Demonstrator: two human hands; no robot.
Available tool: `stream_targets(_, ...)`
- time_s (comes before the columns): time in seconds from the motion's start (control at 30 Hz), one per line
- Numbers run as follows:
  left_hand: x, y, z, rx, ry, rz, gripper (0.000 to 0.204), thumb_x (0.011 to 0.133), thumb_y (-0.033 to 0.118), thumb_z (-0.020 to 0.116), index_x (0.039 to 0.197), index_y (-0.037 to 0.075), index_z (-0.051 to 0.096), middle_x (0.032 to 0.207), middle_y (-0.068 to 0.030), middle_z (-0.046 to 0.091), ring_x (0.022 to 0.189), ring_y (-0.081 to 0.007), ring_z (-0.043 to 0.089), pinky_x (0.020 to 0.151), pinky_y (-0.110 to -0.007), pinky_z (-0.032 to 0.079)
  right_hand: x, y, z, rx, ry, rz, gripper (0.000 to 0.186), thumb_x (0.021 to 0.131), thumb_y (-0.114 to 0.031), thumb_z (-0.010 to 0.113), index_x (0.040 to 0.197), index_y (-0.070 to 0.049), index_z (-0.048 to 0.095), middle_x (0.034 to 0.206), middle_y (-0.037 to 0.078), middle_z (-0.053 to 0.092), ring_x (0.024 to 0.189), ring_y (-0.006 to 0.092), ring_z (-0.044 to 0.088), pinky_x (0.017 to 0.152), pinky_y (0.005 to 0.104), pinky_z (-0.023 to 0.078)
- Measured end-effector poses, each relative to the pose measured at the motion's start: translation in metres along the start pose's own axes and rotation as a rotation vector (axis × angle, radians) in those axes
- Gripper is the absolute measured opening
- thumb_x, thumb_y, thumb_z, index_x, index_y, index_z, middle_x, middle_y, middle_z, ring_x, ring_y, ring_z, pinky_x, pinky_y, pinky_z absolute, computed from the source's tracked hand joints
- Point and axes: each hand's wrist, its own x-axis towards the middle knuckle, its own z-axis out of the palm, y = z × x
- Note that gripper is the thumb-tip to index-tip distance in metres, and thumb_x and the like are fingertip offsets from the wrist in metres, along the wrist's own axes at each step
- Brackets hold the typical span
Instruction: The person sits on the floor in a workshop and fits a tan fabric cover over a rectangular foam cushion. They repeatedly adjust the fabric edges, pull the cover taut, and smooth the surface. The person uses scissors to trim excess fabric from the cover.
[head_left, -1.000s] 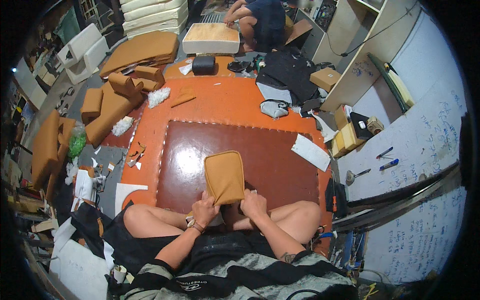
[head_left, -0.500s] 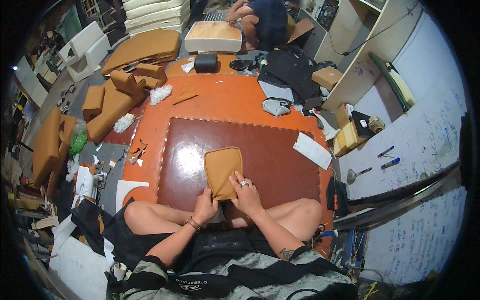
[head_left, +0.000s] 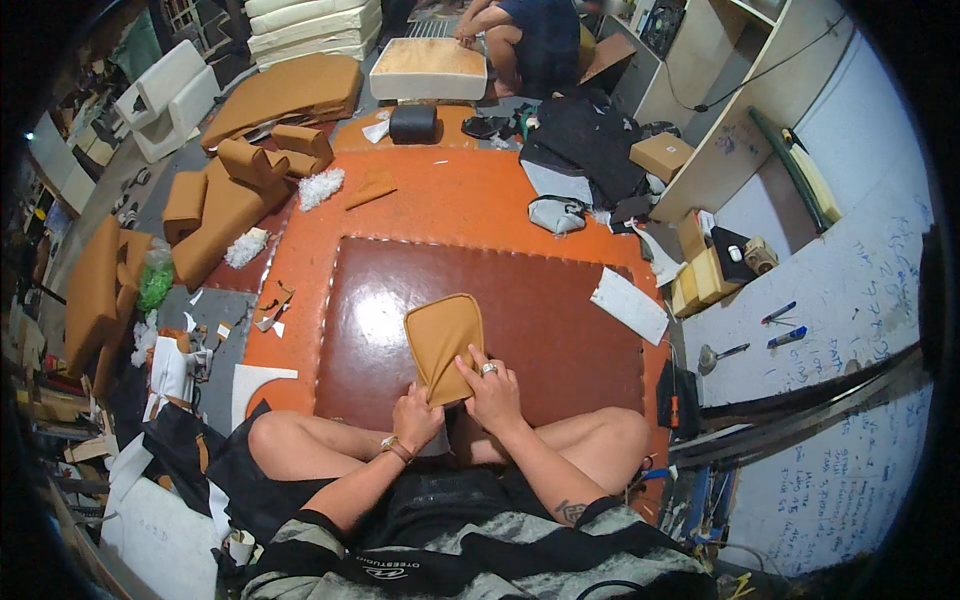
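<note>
A flat tan leather cover [head_left: 443, 335] with a piped, rounded edge is held between my hands above the shiny brown mat [head_left: 560, 330]. My left hand [head_left: 416, 418] is closed on its lower left corner. My right hand [head_left: 491, 392], with a ring on one finger, grips the lower right side, its fingertips lying on the leather. Creases run through the cover between the two hands. Its underside is hidden.
Tan upholstered pieces [head_left: 225, 215] and white stuffing [head_left: 322, 189] lie at the left. A white sheet piece [head_left: 629, 305] sits right of the mat, near yellow foam blocks [head_left: 704, 281]. Black fabric [head_left: 585, 145] is heaped far right. Another person [head_left: 535, 45] works at a foam-topped block [head_left: 428, 70].
The cover's lower part has become more creased and bunched between my hands. My left wrist has turned slightly, showing the watch face. Both hands keep their hold.
</note>
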Motion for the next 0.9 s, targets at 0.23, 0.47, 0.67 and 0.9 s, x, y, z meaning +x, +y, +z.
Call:
stream_targets(0.23, -0.003, 0.022, -0.015, -0.083, 0.056, 0.016, 0.024, 0.084, 0.024, 0.072, 0.096, 0.003, 0.069, 0.106, -0.0212, 0.068, 0.075, -0.0456, 0.068, 0.069, -0.056, 0.056, -0.008, 0.022, -0.005, 0.056, -0.201, 0.359, 0.032, 0.083, -0.016, 0.07, 0.113, -0.006, 0.07, 0.12, 0.022, 0.066, 0.112, 0.0397, 0.065, 0.09, 0.053, 0.055)
stream_targets(0.47, 0.002, 0.03, -0.021, 0.011, 0.005, -0.038, 0.026, 0.085, 0.027, 0.074, 0.097, 0.004, 0.071, 0.106, -0.0195, 0.069, 0.082, -0.0434, 0.069, 0.072, -0.055, 0.056, -0.044, 0.019, 0.007, -0.105, -0.425, 0.319, 0.023, 0.09, -0.025, 0.062, 0.095, -0.004, 0.068, 0.09, 0.021, 0.072, 0.083, 0.0423, 0.072, 0.075, 0.0548, 0.058)
stream_targets(0.67, 0.034, -0.025, -0.047, -0.17, -0.582, -0.02, 0.049, 0.086, 0.039, 0.078, 0.118, 0.003, 0.069, 0.113, -0.0182, 0.071, 0.092, -0.0321, 0.072, 0.081, -0.044, 0.057, -0.024, 0.042, -0.04, -0.01, -0.709, 0.251, 0.034, 0.093, -0.029, 0.065, 0.12, -0.01, 0.069, 0.113, 0.022, 0.071, 0.105, 0.0399, 0.07, 0.09, 0.0529, 0.056)
stream_targets(0.9, 0.124, -0.032, -0.054, -0.526, -0.014, -0.068, 0.043, 0.104, 0.032, 0.06, 0.134, 0.0, 0.061, 0.115, -0.0117, 0.071, 0.098, -0.0177, 0.065, 0.094, -0.034, 0.052, 0.069, 0.007, -0.032, 0.083, 0.008, 0.225, 0.063, 0.099, -0.044, 0.06, 0.153, -0.013, 0.047, 0.161, 0.019, 0.039, 0.149, 0.0383, 0.035, 0.117, 0.0583, 0.035)
